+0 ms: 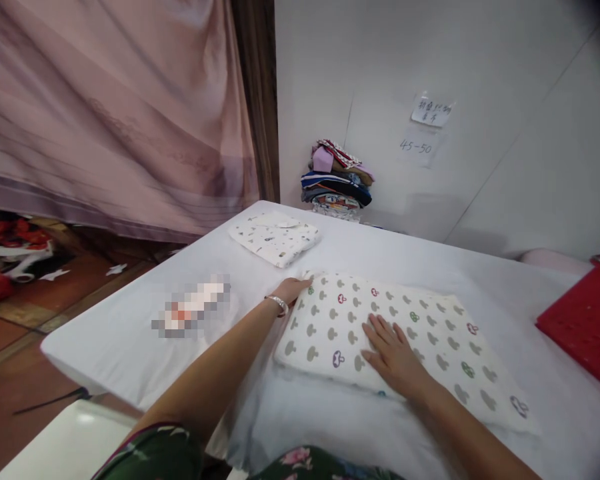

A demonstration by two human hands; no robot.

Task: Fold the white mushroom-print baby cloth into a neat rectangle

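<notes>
A folded white cloth with a mushroom print point(430, 327) lies flat on the white-covered table point(380, 253) in front of me. My right hand point(393, 353) rests palm down on the cloth's near left part, fingers stretched out. At the cloth's far left corner is my left hand point(293, 290), a bracelet on its wrist; its fingertips are tucked at the cloth's edge and partly hidden. A smaller folded white printed cloth point(275, 239) lies farther back on the table.
A pile of folded coloured clothes point(337, 179) stands against the wall at the table's far edge. A red board point(587, 320) sits at the right. A pink curtain point(115, 113) hangs at the left, above red items on the floor point(10, 250). Paper notes point(431, 111) are stuck on the wall.
</notes>
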